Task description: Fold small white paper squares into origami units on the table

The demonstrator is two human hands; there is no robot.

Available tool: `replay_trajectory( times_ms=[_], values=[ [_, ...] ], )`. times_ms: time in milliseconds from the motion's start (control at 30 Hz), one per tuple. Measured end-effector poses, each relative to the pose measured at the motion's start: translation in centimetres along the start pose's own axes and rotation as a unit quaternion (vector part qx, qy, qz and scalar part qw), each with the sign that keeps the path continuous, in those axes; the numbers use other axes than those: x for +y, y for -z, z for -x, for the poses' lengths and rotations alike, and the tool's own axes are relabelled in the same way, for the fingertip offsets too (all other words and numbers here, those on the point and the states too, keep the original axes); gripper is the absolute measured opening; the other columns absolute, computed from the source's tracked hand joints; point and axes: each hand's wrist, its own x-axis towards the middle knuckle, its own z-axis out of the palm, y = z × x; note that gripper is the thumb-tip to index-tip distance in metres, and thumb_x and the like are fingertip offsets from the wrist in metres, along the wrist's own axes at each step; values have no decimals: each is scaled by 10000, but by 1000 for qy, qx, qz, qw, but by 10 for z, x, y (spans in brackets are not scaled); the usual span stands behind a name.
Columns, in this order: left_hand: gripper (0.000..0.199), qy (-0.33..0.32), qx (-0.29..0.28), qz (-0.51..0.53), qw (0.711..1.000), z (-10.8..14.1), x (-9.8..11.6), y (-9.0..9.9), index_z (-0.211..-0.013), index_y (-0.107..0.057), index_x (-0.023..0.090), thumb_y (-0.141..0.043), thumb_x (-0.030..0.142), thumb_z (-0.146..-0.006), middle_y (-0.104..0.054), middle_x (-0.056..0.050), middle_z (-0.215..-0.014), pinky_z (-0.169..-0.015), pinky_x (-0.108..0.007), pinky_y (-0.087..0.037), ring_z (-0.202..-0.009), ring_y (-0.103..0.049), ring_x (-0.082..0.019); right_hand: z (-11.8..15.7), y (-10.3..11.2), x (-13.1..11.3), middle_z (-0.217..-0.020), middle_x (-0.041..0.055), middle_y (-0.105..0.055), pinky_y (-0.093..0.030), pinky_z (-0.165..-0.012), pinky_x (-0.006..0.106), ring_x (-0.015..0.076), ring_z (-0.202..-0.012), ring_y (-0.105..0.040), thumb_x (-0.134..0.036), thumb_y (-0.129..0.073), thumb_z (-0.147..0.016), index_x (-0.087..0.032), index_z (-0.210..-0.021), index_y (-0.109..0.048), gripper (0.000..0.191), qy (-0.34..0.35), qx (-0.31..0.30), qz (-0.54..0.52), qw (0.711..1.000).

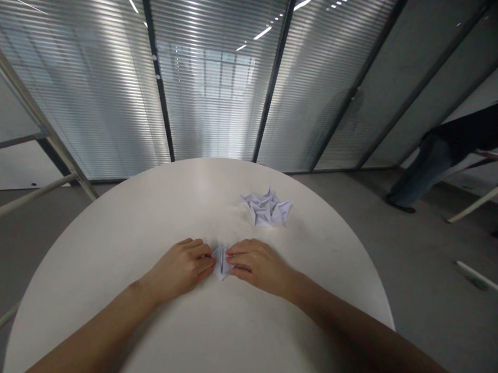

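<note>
You press a small folded paper (222,264) flat on the white table (190,331), L hand (192,263) and R hand (254,264) each w/ fingers together on its sides, folded paper pile (269,207) lying beyond R hand.

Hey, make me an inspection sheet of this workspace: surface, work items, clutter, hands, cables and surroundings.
Surface: round white table, no spills seen.
Work items: small folded paper between the hands; loose group of folded white papers beyond the right hand.
Clutter: nothing seen.
Hands: left hand and right hand both have fingers on the small folded paper, one at each side.
Cables: nothing seen.
Surroundings: blinds behind glass ahead; person in dark top and jeans off to the right.
</note>
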Motion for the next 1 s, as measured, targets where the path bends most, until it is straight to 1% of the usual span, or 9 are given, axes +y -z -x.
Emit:
replay_trajectory(
  times_ms=[67, 167, 300, 400, 467, 533, 667, 800, 1000],
  values=[
    [211, -2, 1, 11, 1000, 0, 0, -1, -958, -644, 199, -438, 238, -937, -638, -37, -915, -750, -313, -423, -803, -557, -160, 0, -2, 0, -1067, 21, -708, -447, -905, 306, 173, -987, -638, -332, -603, -870, -226, -953, -721, 180, -6, 2, -1, 1000],
    [226, -4, 0, 28, 1000, -1, 1, -2, -1042, -630, 206, -447, 284, -936, -634, -43, -932, -771, -322, -431, -830, -566, -170, 0, -2, 0, -1051, 15, -715, -447, -901, 309, 175, -976, -643, -323, -601, -872, -219, -931, -727, 173, -13, 4, 2, 1000],
    [259, 1, -8, 52, 999, -2, 2, -3, -1011, -656, 217, -419, 302, -947, -627, -42, -932, -769, -320, -432, -828, -560, -171, -2, 1, -4, -1047, 21, -715, -440, -898, 306, 177, -970, -639, -286, -577, -890, -204, -922, -730, 177, -17, -8, 1, 1000],
    [270, 22, -9, 106, 994, -3, 2, -3, -998, -670, 215, -416, 291, -949, -620, -41, -924, -779, -297, -430, -837, -558, -160, -3, 3, -7, -1035, 26, -716, -433, -887, 297, 169, -962, -631, -246, -571, -890, -194, -917, -729, 169, -35, -4, -9, 999],
    [265, 38, 0, 152, 988, -3, 1, -4, -991, -681, 211, -434, 297, -943, -619, -43, -922, -784, -278, -427, -850, -560, -153, -4, 4, -10, -1007, 23, -718, -426, -872, 293, 164, -944, -627, -223, -590, -873, -189, -875, -730, 144, -55, 5, -18, 998],
    [262, 59, 15, 195, 979, -5, 0, -6, -939, -695, 201, -454, 306, -936, -620, -44, -893, -763, -258, -423, -840, -564, -145, -4, 4, -12, -964, 18, -716, -416, -852, 287, 155, -908, -622, -211, -609, -857, -187, -820, -723, 122, -77, 8, -27, 997],
    [265, 130, 37, 258, 957, -10, -4, -12, -730, -670, 174, -536, 329, -896, -609, -24, -750, -665, -230, -399, -732, -553, -123, -6, 3, -13, -841, 5, -687, -394, -778, 265, 128, -795, -592, -227, -652, -823, -175, -693, -663, 141, -124, 19, -40, 991],
    [261, 187, 38, 227, 955, -13, -7, -17, -681, -628, 174, -572, 348, -867, -603, -12, -683, -667, -252, -375, -724, -534, -143, -9, 2, -13, -733, -12, -636, -363, -714, 248, 115, -727, -559, -199, -673, -793, -166, -645, -597, 169, -178, 26, -48, 983],
    [302, 238, 3, 152, 959, -15, -5, -18, -725, -631, 203, -489, 402, -902, -629, -12, -737, -717, -306, -343, -794, -532, -182, -16, 0, -12, -721, -8, -608, -331, -679, 242, 115, -712, -540, -201, -611, -821, -169, -646, -571, 183, -235, 23, -55, 970]
  ],
)
